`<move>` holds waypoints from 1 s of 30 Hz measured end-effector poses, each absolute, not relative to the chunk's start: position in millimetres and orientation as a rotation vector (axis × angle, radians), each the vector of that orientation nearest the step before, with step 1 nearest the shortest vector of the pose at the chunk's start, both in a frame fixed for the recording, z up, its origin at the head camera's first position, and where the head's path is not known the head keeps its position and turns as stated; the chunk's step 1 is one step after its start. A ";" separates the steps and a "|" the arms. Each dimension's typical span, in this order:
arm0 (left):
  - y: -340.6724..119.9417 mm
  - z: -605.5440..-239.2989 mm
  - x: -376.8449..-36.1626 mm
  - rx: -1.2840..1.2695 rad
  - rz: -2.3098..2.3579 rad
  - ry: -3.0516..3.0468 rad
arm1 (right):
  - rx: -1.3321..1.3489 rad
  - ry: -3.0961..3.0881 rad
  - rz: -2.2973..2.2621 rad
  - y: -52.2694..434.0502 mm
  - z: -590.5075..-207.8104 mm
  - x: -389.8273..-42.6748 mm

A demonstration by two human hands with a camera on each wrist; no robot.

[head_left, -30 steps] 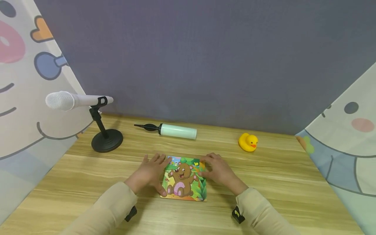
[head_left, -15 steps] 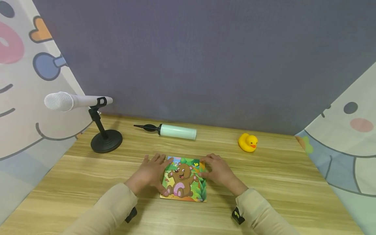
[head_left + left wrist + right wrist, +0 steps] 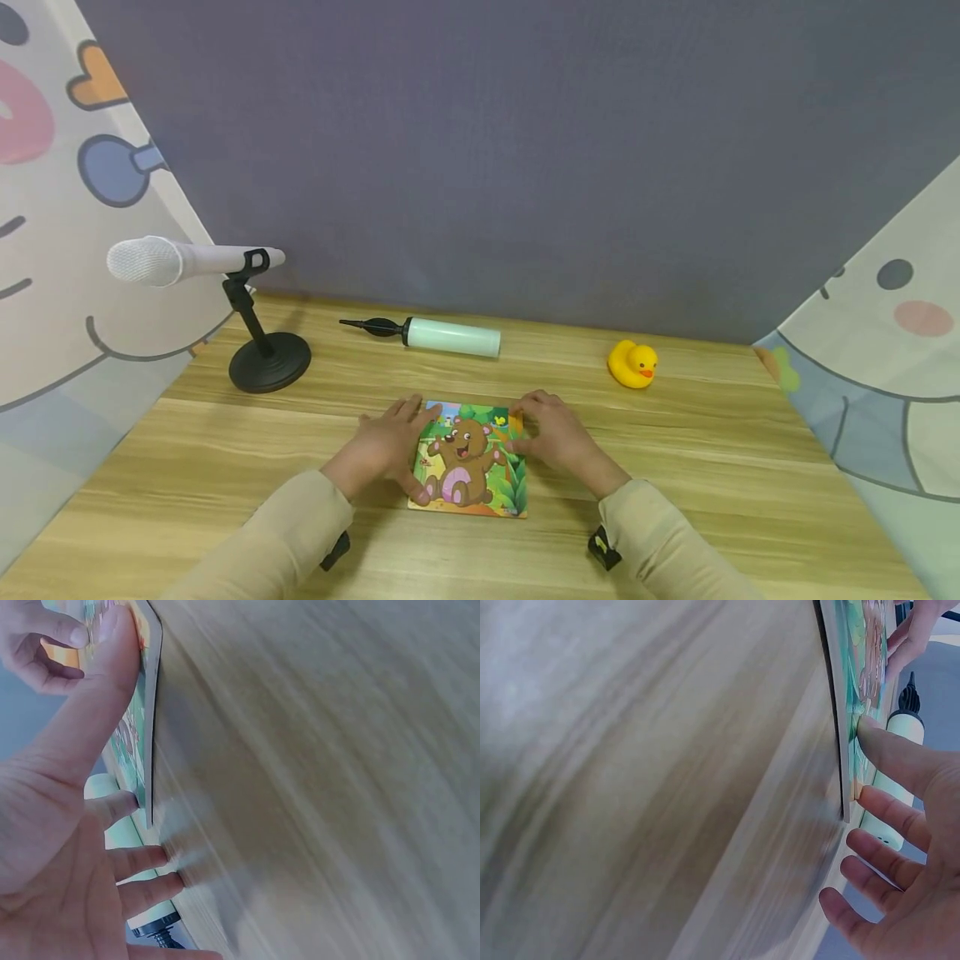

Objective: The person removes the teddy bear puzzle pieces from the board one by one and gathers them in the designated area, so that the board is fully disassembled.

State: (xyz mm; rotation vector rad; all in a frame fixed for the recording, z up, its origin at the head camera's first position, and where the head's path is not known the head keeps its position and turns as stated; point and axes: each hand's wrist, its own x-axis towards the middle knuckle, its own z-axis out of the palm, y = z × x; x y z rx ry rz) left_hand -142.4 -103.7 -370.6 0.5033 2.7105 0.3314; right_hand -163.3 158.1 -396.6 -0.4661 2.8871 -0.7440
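A square picture puzzle (image 3: 468, 467) with a brown cartoon bear lies flat on the wooden table, between both hands. At its left side is my left hand (image 3: 384, 446). Its thumb (image 3: 116, 656) rests on the picture near the front corner and the index fingertip touches the far left corner; the other fingers stretch past the edge onto the table. My right hand (image 3: 558, 437) touches the right side. In the right wrist view, the right thumb (image 3: 900, 754) and index finger lie on the picture's face near a corner, the remaining fingers loosely bent beyond the edge.
A pale green hand pump (image 3: 453, 337) with a black nozzle lies behind the puzzle. To the back right sits a yellow rubber duck (image 3: 633, 364). A white microphone (image 3: 191, 260) on a black stand (image 3: 272, 362) occupies the back left. A grey panel (image 3: 517, 158) rises behind the table.
My left hand's outer fingers have drawn slightly closer together and shifted a little. The right hand and the puzzle stay nearly in place; the head view has shifted slightly.
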 end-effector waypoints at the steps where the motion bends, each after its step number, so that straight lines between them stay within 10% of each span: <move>1: -103.7 -370.7 -142.5 0.501 0.325 2.712 | -0.468 2.889 -0.744 157.9 -396.3 -163.5; 30: -102.4 -370.9 -143.0 0.465 0.320 2.711 | -0.521 2.840 -0.750 165.2 -390.1 -174.9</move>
